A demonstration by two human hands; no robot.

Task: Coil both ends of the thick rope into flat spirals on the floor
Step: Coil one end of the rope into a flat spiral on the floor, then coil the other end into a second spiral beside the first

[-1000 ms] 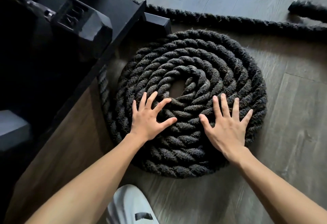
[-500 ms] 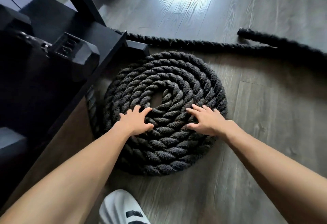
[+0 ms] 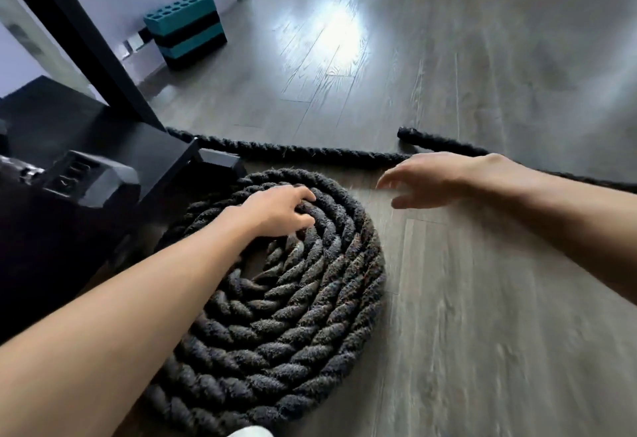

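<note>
A thick black rope lies wound into a flat spiral (image 3: 310, 326) on the grey wood floor. My left hand (image 3: 275, 210) rests on the far turns of the spiral, its fingers bent over the rope. My right hand (image 3: 434, 179) hovers above the floor to the right of the spiral, fingers loosely curved and holding nothing. Behind the spiral a straight stretch of rope (image 3: 310, 151) runs across the floor from the rack. The rope's free end (image 3: 410, 134) lies just beyond my right hand.
A black weight rack (image 3: 165, 160) with a dumbbell (image 3: 89, 181) stands at the left, its foot touching the spiral. A teal and black block (image 3: 186, 31) sits by the far wall. My white shoe (image 3: 248, 432) shows at the bottom edge.
Both hands left the near part of the spiral. The left hand slid to its far turns. The right hand lifted off and moved right and away, toward the straight rope. The view tilted up.
</note>
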